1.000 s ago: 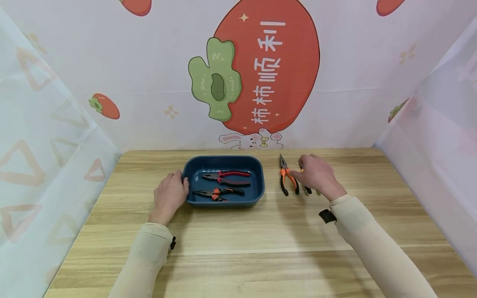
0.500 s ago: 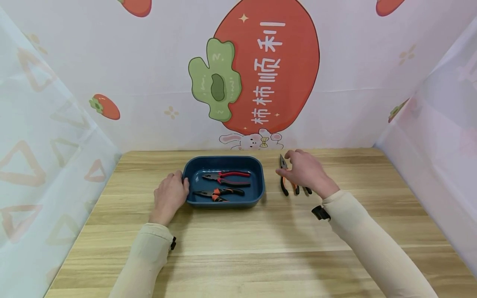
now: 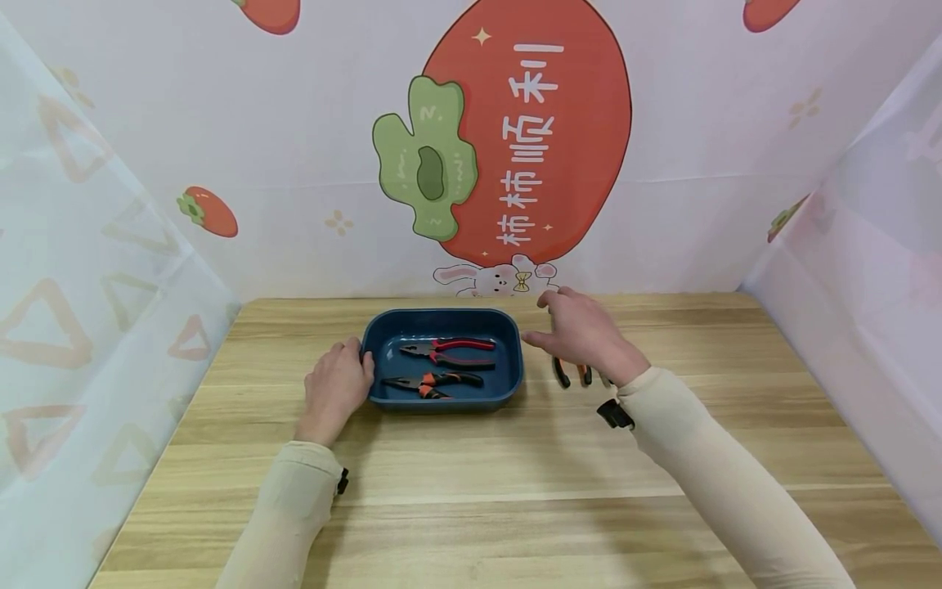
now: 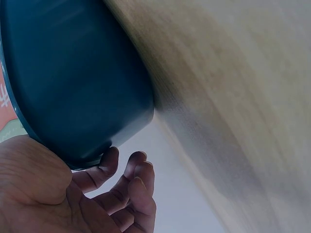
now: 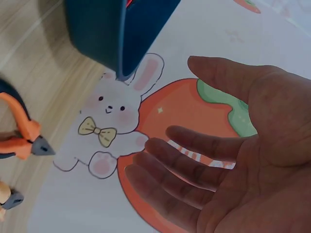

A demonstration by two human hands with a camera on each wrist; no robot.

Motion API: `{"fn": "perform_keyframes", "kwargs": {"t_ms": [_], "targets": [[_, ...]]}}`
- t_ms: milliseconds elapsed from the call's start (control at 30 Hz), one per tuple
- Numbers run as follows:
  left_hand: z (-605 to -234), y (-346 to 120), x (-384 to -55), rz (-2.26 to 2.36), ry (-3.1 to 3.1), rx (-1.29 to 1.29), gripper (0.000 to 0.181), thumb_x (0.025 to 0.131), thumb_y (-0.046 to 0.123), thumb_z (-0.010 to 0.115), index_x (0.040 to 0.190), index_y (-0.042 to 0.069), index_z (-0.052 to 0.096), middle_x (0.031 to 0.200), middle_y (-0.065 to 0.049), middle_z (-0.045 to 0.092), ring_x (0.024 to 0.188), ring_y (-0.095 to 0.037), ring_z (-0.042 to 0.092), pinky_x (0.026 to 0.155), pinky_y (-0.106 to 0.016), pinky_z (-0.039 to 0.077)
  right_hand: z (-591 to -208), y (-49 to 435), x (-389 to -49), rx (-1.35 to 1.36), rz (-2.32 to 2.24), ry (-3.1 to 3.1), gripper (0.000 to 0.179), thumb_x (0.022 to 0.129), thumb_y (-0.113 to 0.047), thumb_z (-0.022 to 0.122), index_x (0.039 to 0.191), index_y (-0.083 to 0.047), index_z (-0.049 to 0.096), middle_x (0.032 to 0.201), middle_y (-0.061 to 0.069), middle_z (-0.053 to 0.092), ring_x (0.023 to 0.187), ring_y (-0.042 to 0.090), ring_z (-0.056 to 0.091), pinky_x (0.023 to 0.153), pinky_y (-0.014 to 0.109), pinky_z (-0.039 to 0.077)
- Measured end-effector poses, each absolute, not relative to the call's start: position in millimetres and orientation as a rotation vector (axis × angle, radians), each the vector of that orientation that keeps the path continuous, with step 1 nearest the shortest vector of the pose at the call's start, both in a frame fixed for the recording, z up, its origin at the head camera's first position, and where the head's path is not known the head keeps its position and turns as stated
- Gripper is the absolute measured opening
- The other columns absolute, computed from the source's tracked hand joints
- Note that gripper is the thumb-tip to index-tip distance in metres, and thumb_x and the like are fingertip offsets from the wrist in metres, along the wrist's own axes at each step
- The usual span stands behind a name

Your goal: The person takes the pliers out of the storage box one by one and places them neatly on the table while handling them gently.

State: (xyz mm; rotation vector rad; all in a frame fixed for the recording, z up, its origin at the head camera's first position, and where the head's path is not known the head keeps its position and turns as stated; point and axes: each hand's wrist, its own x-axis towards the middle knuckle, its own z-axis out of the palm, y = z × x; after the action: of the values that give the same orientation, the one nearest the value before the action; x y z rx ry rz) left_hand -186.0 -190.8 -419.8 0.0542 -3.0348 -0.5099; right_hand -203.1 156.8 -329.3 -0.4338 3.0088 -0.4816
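Right hand [image 3: 585,334] has shifted left over the last second, from the outermost pliers to just beside the right end of the blue tray [image 3: 441,405]. It's wide open, thumb spread from loosely bent fingers, holding nothing. Left hand [image 3: 334,384] hasn't moved: holds the tray's left rim, fingers curled on the outside; thumb hidden in the left wrist view. Tray sits on the tabletop [image 3: 441,507]. Inside: red-handled pliers [image 3: 434,350] at the back, black-and-orange pliers [image 3: 427,379] nearer the front. Two more on the tabletop right of the tray: orange-handled pliers [image 5: 29,131] and outer pliers [image 5: 14,200], both partly hidden by the right hand in the head view.
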Motion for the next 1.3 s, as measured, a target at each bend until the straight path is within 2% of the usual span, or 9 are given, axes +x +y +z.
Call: {"fn": "perform_keyframes", "kwargs": {"t_ms": [133,500,1300], "targets": [[-420.2,-191.0,-186.4,-0.513,-3.038,0.056,0.031,0.106,0.024,0.047,0.113,-0.004,0.058,0.099,-0.023,0.060,0.086,-0.043,0.062,0.068,-0.061,0.050,-327.9,150.1,-204.6,-0.447,-0.490,3.000,0.061,0.089,-0.039,0.078,0.132,0.000,0.061,0.125,0.019,0.062,0.104,0.034,0.061,0.088,0.048,0.052],[-422.3,-192.0,-186.3,-0.505,-2.999,0.033,0.030,0.105,0.024,0.048,0.109,-0.004,0.059,0.093,-0.023,0.060,0.083,-0.044,0.062,0.062,-0.060,0.050,-326.9,132.2,-210.8,-0.520,-0.458,2.990,0.061,0.089,-0.042,0.077,0.133,-0.002,0.062,0.128,0.017,0.060,0.113,0.033,0.057,0.092,0.049,0.051],[-422.9,-191.7,-186.5,-0.527,-3.005,0.045,0.030,0.105,0.023,0.048,0.110,-0.004,0.059,0.097,-0.024,0.061,0.084,-0.043,0.062,0.063,-0.059,0.051,-333.8,92.5,-223.7,-0.602,-0.395,2.903,0.063,0.090,-0.043,0.076,0.136,-0.003,0.059,0.131,0.015,0.059,0.114,0.030,0.057,0.095,0.046,0.051]]}}
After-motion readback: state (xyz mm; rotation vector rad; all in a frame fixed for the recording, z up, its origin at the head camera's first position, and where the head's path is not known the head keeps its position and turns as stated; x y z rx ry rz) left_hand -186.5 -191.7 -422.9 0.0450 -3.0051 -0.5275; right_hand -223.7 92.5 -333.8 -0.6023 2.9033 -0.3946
